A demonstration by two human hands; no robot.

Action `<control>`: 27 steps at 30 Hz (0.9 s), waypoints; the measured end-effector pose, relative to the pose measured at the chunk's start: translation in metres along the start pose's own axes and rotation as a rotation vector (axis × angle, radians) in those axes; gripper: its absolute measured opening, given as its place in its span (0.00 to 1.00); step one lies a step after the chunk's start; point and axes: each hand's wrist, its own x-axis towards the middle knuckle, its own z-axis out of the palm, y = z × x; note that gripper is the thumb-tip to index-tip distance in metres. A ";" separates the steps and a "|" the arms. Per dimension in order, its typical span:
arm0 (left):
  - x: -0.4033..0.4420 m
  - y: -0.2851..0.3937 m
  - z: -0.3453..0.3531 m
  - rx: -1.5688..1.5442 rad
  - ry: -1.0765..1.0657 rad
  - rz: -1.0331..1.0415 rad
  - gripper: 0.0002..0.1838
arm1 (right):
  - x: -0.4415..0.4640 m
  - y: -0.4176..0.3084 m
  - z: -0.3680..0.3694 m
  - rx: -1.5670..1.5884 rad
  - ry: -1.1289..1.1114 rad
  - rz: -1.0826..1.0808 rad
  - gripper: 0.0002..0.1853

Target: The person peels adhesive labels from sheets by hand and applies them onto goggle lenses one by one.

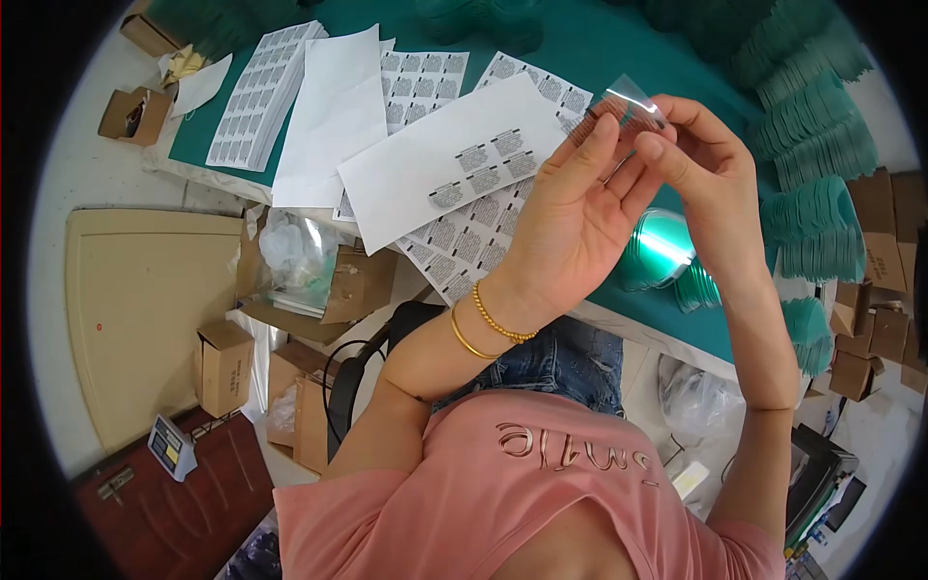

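A small, clear, shiny plastic piece (pixel 626 97) is held up above the table between both hands. My left hand (pixel 575 227), palm turned up and gold bracelets at the wrist, pinches its left side between thumb and fingers. The thumb and fingertips of my right hand (pixel 717 179) are closed on its right edge. Printed label sheets (pixel 464 232) lie behind and left of my left hand, partly covered by a white sheet (pixel 387 188) with a few labels showing. Below the hands, a glossy green rounded stack (pixel 660 249) rests on the table.
Green cloth covers the table (pixel 570 39). A thick label stack (pixel 256 97) and another white sheet (pixel 333 111) lie at the left. Stacks of green curved pieces (pixel 822 227) line the right side. Below the table's edge are an open carton (pixel 358 285) and plastic bags (pixel 701 396).
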 end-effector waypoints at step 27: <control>0.010 -0.041 -0.024 1.362 -0.193 0.296 0.09 | -0.057 0.004 -0.114 -0.282 -0.183 0.526 0.09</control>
